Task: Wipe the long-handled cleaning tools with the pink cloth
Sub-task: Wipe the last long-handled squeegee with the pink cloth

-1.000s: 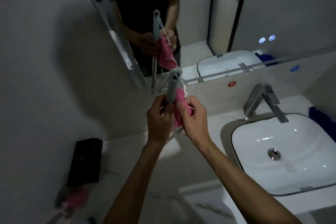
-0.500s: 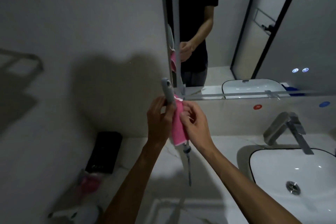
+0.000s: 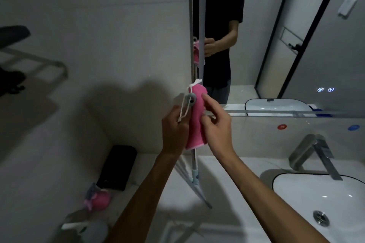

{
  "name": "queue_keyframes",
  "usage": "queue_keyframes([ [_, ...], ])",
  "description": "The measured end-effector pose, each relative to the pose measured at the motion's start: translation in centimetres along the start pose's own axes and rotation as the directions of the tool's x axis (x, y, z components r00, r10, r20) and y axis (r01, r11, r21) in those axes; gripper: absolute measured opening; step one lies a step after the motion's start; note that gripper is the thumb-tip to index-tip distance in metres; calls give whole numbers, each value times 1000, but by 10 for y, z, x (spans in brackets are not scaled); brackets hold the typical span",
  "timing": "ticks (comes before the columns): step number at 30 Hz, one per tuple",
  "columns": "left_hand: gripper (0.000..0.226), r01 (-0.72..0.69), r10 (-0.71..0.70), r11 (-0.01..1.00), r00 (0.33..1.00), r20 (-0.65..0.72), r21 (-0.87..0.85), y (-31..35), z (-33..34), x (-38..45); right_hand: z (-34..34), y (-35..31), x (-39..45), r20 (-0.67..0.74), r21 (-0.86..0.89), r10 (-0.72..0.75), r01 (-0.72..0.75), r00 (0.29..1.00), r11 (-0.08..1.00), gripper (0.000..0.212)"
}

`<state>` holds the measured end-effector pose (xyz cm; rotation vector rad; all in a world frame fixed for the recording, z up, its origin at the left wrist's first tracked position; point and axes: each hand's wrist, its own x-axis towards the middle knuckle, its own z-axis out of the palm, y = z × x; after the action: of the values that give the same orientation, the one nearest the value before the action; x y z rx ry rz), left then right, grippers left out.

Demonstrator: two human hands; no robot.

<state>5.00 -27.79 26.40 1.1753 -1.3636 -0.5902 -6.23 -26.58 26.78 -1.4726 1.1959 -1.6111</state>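
I hold a long-handled cleaning tool point(image 3: 194, 161) upright above the counter, its head near the counter top. Its grey handle end point(image 3: 191, 100) with a white hanging loop shows at the top. The pink cloth point(image 3: 195, 120) is wrapped round the upper handle. My left hand point(image 3: 174, 130) grips the handle from the left, with the white loop lying over its fingers. My right hand point(image 3: 215, 126) pinches the cloth against the handle from the right. A second pink tool point(image 3: 98, 200) lies on the counter at lower left, blurred.
A white basin point(image 3: 286, 181) with a steel tap point(image 3: 314, 154) sits at right. A black box point(image 3: 118, 167) stands against the left wall. The mirror point(image 3: 276, 35) above the counter reflects me. A white object point(image 3: 87, 229) lies at the bottom left.
The pink cloth has moved up the handle and now covers its top part. The view has shifted slightly, and both hands stay on the tool.
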Motion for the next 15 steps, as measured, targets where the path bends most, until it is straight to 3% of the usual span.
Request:
queue_keyframes([
  [9, 14, -66, 65, 998, 995, -80, -9, 18, -6, 6, -2, 15, -10, 298, -114, -34, 71, 954, 991, 41],
  [15, 12, -80, 81, 997, 992, -95, 17, 20, -11, 11, 7, 7, 1, 263, -44, -73, 87, 962, 995, 47],
])
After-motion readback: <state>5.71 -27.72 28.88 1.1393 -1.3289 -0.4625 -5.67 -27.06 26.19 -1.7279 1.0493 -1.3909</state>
